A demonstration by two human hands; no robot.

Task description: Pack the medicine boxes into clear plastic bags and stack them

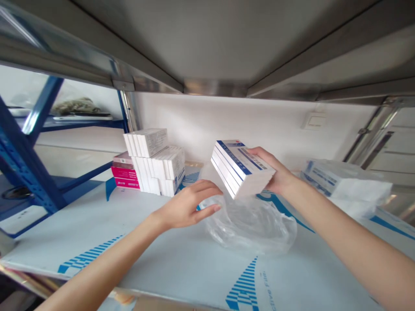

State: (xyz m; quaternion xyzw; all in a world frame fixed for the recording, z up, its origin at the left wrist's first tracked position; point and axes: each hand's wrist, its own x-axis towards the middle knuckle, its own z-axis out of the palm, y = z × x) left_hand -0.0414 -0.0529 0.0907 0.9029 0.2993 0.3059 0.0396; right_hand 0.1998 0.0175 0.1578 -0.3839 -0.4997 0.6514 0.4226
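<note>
My right hand (277, 169) grips a stack of several white-and-blue boxes (241, 168), tilted and held above the shelf. Under the boxes lies a crumpled clear plastic bag (256, 229). At the bag's left edge is my left hand (191, 205), its thumb and fingers apart and curved; it appears to hold nothing, though its fingertips overlap the bag in view. Behind my left hand stand white boxes (158, 170) packed side by side, with more white boxes (147, 142) on top of them. Pink boxes (126, 177) are piled against their left side.
Plastic-wrapped white-and-blue boxes (343, 181) sit on the right of the film-covered shelf (181, 263). A metal upper shelf (214, 47) hangs low overhead. Blue rack posts (29, 160) stand at the left, and a white wall (201, 116) with a switch (315, 121) closes the back.
</note>
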